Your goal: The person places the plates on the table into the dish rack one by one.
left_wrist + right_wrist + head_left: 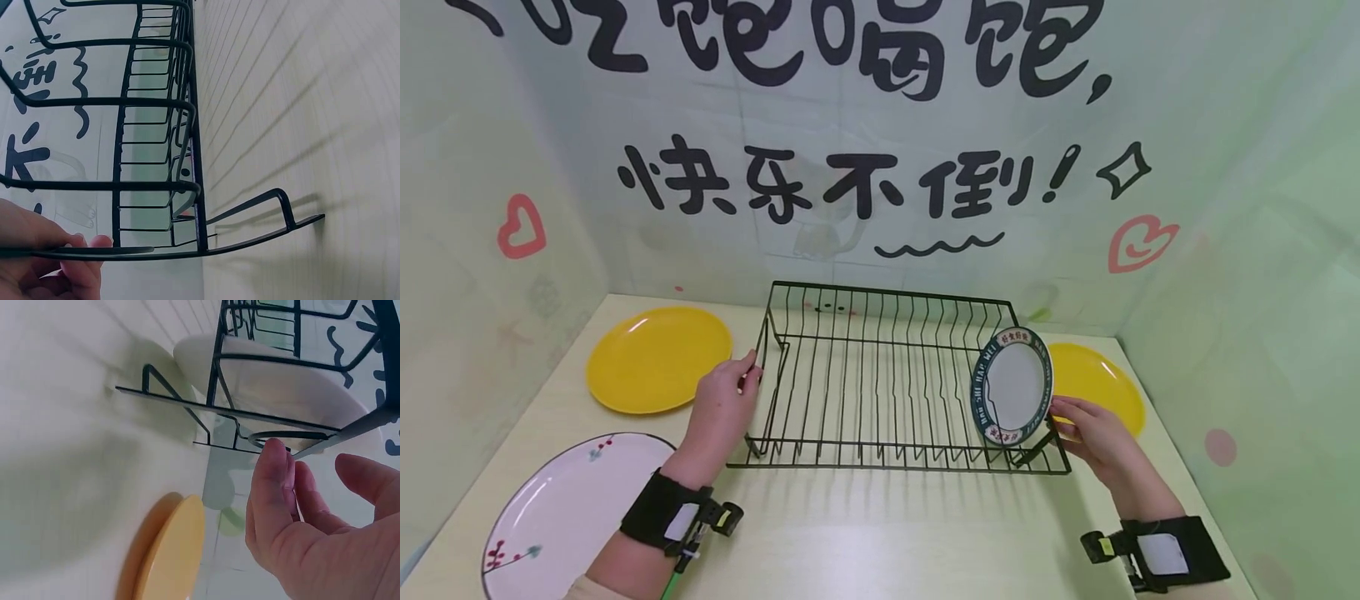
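A black wire dish rack (898,469) stands on the table. At its left end, my left hand (724,410) grips the side wire, with fingers and thumb about it in the left wrist view. One small white plate with a dark blue lettered rim (1017,385) stands upright in the slots at the right end. Beside that end is my right hand (1101,439). In the right wrist view, the fingertips (272,453) touch or nearly touch the end wire, and the thumb (362,476) is held apart. The plate's pale back (294,384) shows there through the wires.
A yellow plate (658,358) lies on the table left of the rack. Another yellow plate (1093,379) lies to the right, partly hidden. A large white plate with flower decoration (576,492) is at the front left, partly under the left forearm. Printed walls enclose the table.
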`<state>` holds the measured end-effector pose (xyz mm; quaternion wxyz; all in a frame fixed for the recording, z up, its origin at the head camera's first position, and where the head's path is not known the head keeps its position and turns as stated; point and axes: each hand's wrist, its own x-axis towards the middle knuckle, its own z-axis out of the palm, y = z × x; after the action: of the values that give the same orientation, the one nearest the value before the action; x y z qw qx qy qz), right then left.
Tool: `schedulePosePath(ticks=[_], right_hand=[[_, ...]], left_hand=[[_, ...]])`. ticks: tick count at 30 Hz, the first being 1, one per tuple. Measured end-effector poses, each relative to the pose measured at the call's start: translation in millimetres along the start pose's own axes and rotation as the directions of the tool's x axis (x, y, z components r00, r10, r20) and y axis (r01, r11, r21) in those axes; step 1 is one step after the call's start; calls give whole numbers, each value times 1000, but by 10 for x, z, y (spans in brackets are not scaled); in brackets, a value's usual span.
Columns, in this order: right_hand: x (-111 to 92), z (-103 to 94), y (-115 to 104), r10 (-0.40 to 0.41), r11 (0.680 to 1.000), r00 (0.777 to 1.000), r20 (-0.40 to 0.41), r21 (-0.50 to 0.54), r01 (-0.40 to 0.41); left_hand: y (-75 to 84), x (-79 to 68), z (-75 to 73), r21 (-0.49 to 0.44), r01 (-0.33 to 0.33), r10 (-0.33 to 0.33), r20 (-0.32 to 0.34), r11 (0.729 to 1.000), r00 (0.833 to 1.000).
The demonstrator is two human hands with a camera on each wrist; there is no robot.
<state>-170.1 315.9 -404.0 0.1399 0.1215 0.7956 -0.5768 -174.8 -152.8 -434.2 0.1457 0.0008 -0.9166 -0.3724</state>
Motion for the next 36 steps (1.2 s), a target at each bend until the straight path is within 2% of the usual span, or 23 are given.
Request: schedulePosePath(ticks=[2,9,16,25,32,36], right_hand=[[-32,16,43,-17,1000,1000,5,9,17],[-117,66,120,-50,995,997,-63,-85,45],[-74,67,68,-68,995,995,-73,-73,62],[-7,38,-16,-47,998,998,-45,-52,45],[84,-8,-43,-72,997,997,25,43,70],[142,-22,-86,-66,998,996,52,22,65]], left_hand=[[0,2,-2,-1,2,-2,-3,1000,1000],[-5,0,2,-2,12,-12,6,1000,1000],[-5,-3,-1,-6,12,-12,0,1000,1000],[-5,-8,20,-12,24,-24,22,1000,999],[-1,-14,4,-8,12,-12,9,1000,1000],[-11,-19,-6,-9,17,-17,14,1000,1000]])
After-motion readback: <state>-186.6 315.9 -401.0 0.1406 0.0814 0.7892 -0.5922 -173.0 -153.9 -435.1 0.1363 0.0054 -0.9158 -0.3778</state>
